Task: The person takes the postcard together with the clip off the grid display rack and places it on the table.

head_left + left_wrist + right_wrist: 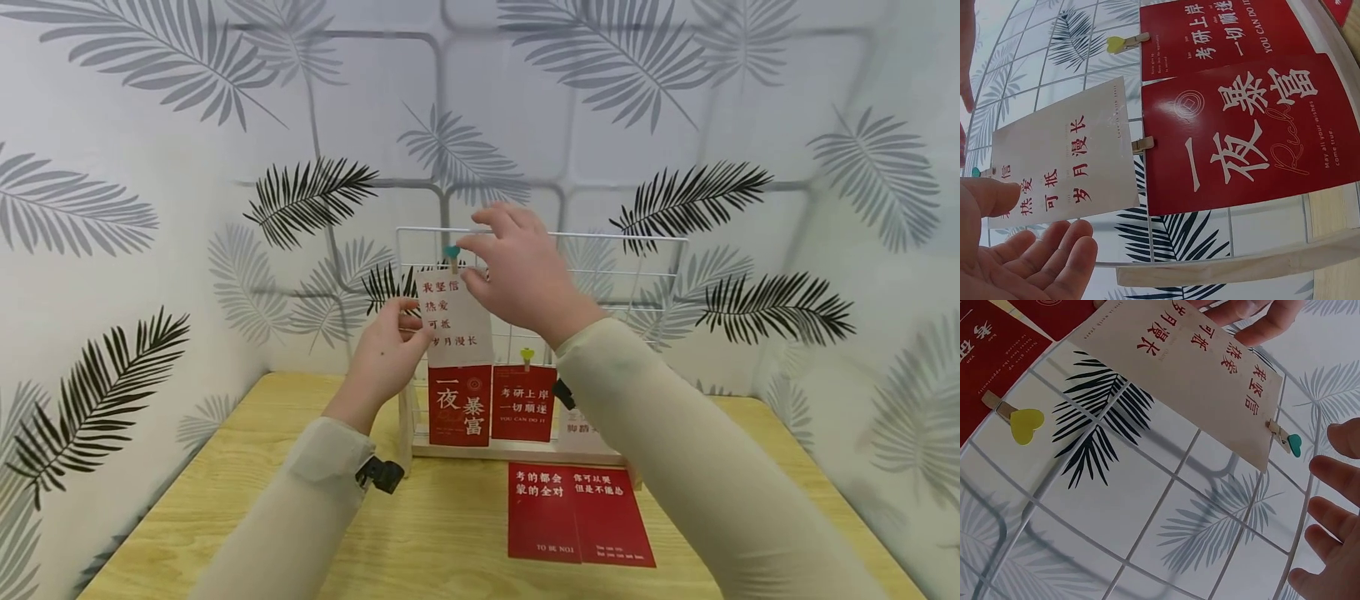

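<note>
A pale card with red writing (455, 312) hangs near the top left of a white wire grid (615, 271), under a wooden clip with a teal heart (451, 252). My right hand (521, 267) is raised beside that clip, fingers spread; the right wrist view shows a gap between fingertips and clip. At the card's left edge is my left hand (390, 346). Its thumb (1007, 195) overlaps the card's front, while its loosely bent fingers (1075, 247) show beside the edge. Below hangs a red card (459, 408), with a plain wooden clip (1143, 145) at its top.
Another red card (522, 408) hangs to the right under a yellow heart clip (527, 356). A pale card (581, 431) is partly hidden by the right sleeve. Two red cards (543, 517) lie on the wooden table (442, 533) before the grid's wooden base (480, 452).
</note>
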A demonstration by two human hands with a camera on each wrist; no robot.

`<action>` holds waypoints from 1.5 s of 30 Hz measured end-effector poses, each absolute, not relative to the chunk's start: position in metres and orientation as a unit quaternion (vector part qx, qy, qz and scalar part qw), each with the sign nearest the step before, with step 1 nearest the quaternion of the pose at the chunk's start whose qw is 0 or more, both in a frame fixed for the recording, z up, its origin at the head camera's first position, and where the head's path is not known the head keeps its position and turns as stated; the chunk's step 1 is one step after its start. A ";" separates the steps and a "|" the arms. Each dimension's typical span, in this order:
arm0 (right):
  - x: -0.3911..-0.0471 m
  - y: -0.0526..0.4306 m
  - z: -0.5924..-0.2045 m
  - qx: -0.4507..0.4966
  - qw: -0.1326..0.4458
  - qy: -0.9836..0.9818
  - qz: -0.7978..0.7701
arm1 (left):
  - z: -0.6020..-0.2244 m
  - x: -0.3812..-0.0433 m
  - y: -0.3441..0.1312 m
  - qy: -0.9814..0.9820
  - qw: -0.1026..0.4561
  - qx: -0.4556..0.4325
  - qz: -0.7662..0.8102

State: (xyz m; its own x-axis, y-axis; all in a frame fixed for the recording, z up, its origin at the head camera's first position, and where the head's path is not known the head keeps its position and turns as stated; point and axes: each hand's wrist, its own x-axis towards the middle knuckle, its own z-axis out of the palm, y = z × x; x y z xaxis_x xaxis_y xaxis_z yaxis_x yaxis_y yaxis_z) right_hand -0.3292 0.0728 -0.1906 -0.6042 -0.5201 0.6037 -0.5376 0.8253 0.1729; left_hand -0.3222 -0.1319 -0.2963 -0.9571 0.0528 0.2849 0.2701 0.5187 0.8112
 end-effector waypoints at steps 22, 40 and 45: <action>-0.343 0.053 -0.184 0.254 0.325 -0.911 -0.031 | -0.287 -0.331 -0.127 -0.861 0.173 -0.081 -0.472; -0.345 0.046 -0.198 0.236 0.358 -0.904 -0.009 | -0.293 -0.332 -0.131 -0.862 0.190 -0.081 -0.463; -0.348 0.046 -0.201 0.228 0.379 -0.897 0.014 | -0.292 -0.332 -0.129 -0.860 0.190 -0.080 -0.466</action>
State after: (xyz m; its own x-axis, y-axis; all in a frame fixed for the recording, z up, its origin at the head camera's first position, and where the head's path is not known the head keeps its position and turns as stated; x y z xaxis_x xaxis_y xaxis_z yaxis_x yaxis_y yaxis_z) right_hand -0.3480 0.0461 -0.2009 -0.6085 -0.3981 0.6864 -0.4191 0.8958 0.1480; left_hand -0.3324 -0.1294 -0.2916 -0.9147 -0.0393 0.4022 0.3155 0.5524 0.7716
